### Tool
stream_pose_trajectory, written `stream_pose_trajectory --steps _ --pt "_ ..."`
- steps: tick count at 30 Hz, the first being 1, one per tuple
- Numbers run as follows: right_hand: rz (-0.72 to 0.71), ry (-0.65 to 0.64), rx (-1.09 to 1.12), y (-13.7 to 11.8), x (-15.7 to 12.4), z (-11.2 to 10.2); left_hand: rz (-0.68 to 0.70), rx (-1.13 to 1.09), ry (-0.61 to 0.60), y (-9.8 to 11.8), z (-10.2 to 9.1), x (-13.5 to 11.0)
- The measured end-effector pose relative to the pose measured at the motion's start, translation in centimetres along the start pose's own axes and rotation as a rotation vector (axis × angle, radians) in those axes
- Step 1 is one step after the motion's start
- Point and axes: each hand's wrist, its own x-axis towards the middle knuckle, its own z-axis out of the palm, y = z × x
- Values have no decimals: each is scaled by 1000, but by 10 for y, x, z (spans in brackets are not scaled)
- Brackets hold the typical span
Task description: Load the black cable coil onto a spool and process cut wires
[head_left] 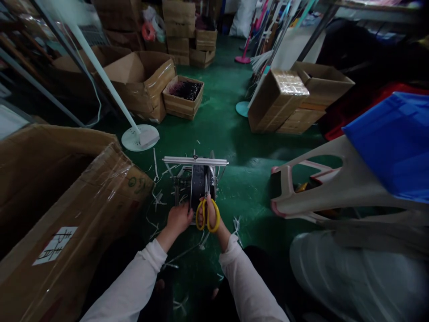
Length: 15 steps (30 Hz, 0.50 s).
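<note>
On the green floor in front of me stands a metal frame point(212, 161) with a dark round reel point(197, 181) inside it. My right hand point(212, 213) is closed on a pair of scissors point(216, 219) with yellow handles. Their blades point away from me, over the right part of the reel, and look closed together. My left hand point(180, 219) is at the near left edge of the reel with its fingers curled in. Whatever its fingers pinch is hidden or too small to make out.
White strip scraps point(158, 199) litter the floor around the frame. A large open carton point(97, 201) stands at left, behind it a fan stand's round base point(140, 137). To the right are a plastic stool point(315, 188) with a blue bin point(392, 143) and a water jug point(351, 273).
</note>
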Motion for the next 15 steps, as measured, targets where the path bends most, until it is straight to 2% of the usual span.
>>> stream_pose_trajectory --steps 3,6,11,13,15 --pt "19 -20 4 -4 -3 -1 -41 -88 -100 -9 17 -7" --pt "23 -15 7 -3 -3 -2 -65 -139 -83 -14 18 -6" --pt "37 11 -40 2 0 -3 -54 -384 183 -7 -10 9" --pt "36 32 -59 3 1 -2 -20 -381 227 0 -21 14" --pt "7 32 -48 3 1 0 -2 -277 222 6 -27 16"
